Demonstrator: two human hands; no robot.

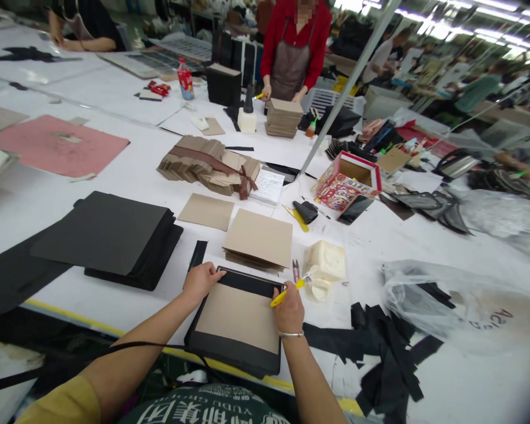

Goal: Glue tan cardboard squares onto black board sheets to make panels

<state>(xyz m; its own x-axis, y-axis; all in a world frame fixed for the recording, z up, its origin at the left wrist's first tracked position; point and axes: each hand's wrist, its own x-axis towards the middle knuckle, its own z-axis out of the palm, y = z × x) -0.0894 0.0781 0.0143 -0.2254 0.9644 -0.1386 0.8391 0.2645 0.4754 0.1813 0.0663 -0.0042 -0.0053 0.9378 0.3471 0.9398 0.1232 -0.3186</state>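
A black sheet (234, 348) with a beige board (238, 315) on it lies at the table's front edge. My left hand (202, 281) has its fingers closed at the sheet's upper left corner, pinching its edge. My right hand (289, 309) is closed round a yellow-handled brush (287, 292) and touches the upper right corner. The brush's bristles are beside a whitish glue container (324, 262). Behind the sheet sits a stack of beige boards (258, 238), with a single board (206, 211) left of it. A black strip (197, 256) lies near my left hand.
Black sheets (115, 232) are piled at left. Black strips (386, 359) and a clear plastic bag (459, 300) lie at right. Farther back are tied board bundles (207, 165), a red box (347, 182), a slanting metal pole (348, 85) and a person in red (318, 44).
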